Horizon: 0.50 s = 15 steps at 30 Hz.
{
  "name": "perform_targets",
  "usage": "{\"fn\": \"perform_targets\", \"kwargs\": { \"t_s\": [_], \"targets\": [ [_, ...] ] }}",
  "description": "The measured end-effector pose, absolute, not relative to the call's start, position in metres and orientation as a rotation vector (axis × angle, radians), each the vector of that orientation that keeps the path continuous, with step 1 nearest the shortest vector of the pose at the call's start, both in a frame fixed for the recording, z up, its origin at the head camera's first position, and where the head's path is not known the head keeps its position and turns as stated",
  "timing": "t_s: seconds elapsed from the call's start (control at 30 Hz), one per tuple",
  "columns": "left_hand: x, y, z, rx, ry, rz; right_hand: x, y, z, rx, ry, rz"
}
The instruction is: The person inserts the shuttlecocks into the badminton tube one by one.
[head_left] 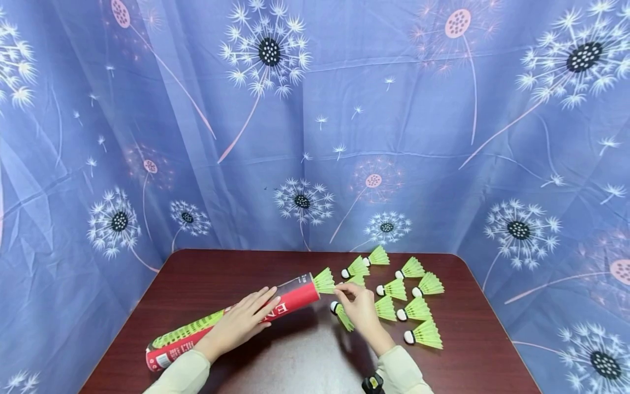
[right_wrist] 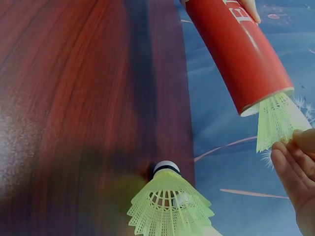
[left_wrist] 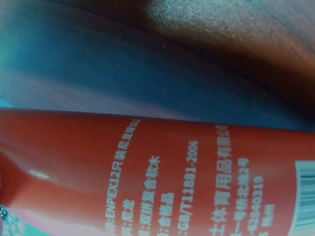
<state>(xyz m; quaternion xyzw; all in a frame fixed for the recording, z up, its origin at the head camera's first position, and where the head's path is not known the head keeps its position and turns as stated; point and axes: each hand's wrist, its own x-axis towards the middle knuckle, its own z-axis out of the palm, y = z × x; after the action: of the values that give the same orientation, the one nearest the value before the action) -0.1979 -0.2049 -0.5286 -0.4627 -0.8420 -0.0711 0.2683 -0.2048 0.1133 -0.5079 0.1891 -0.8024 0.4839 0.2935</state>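
Note:
A red shuttlecock tube [head_left: 294, 298] slants across the table, its mouth toward the right. My left hand [head_left: 243, 317] lies over the tube's middle and grips it; its thumb shows on the near side. Red printed tube wall [left_wrist: 162, 172] fills the lower half of the left wrist view. From the mouth sticks the yellow-green skirt of a shuttlecock [head_left: 324, 281], its head hidden inside. My right hand [head_left: 363, 309] pinches the skirt's rim between thumb and fingers. In the right wrist view, that skirt [right_wrist: 276, 120] sits at the tube's opening.
Several loose shuttlecocks lie on the right of the dark red table [head_left: 472, 323], among them one [head_left: 424, 335] at the near right. Another shuttlecock [head_left: 343, 316] lies just left of my right hand. A blue dandelion-print curtain [head_left: 334, 120] hangs behind the table.

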Motion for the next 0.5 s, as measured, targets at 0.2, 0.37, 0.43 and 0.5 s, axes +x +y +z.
{"fn": "perform_targets", "kwargs": {
  "t_s": [0.2, 0.37, 0.43, 0.5],
  "targets": [
    [-0.1985, -0.2025, -0.5297, -1.26, -2.267, -0.191, -0.2034, 0.1088, -0.5089, 0.512, -2.157, 1.318],
    [-0.1985, -0.2001, -0.5299, -1.261, -2.283, -0.175, -0.2054, 0.1082, -0.5123, 0.569, -2.167, 1.279],
    [-0.1985, -0.1992, -0.5297, -1.26, -2.281, -0.173, -0.2063, 0.1084, -0.5143, 0.596, -2.169, 1.271],
    [-0.1983, -0.1986, -0.5297, -1.262, -2.276, -0.17, -0.207, 0.1086, -0.5158, 0.621, -2.171, 1.271]
  ]
}}
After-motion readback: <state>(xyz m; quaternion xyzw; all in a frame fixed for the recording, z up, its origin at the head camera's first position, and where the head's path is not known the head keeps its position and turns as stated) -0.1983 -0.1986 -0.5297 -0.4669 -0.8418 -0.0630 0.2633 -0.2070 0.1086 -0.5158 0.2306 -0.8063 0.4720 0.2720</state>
